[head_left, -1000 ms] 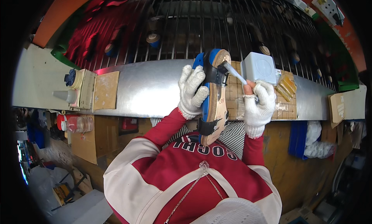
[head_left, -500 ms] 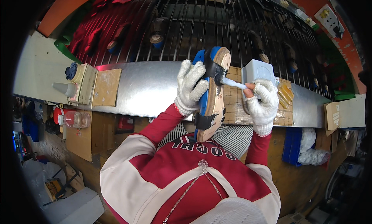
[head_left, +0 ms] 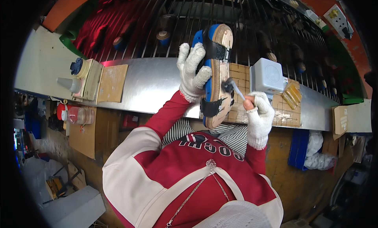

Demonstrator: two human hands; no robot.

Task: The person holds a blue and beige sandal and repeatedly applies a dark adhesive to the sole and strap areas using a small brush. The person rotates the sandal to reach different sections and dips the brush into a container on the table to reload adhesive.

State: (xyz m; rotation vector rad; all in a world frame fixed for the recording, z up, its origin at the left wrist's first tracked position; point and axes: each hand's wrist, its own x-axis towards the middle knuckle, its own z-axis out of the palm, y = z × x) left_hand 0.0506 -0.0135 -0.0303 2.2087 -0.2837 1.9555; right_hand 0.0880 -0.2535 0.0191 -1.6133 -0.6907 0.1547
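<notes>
While the brush (head_left: 238, 90) sits at the right side of the shoe (head_left: 218, 76), this looks like a brushing job part-way through: both dark straps already reach round onto the pale underside, dark marks show by each, and the brush head is right beside the near strap (head_left: 212, 106). How much of the underside is brushed and how much is left, I can't tell; no wet film shows from here. And look at the shoe, sole-up above the bench (head_left: 149, 78), near end by the front edge, far end overlapping the back edge: blue sides, a tan cork-like rim, a light bottom narrowing at the waist. The white-gloved left hand (head_left: 193, 74) grips it by the blue flank, fingers fanned, the rest of that hold hidden. The right hand (head_left: 260, 113), bare fingertips showing, pinches the brush's pale handle, just in front of the white box (head_left: 268, 75).
</notes>
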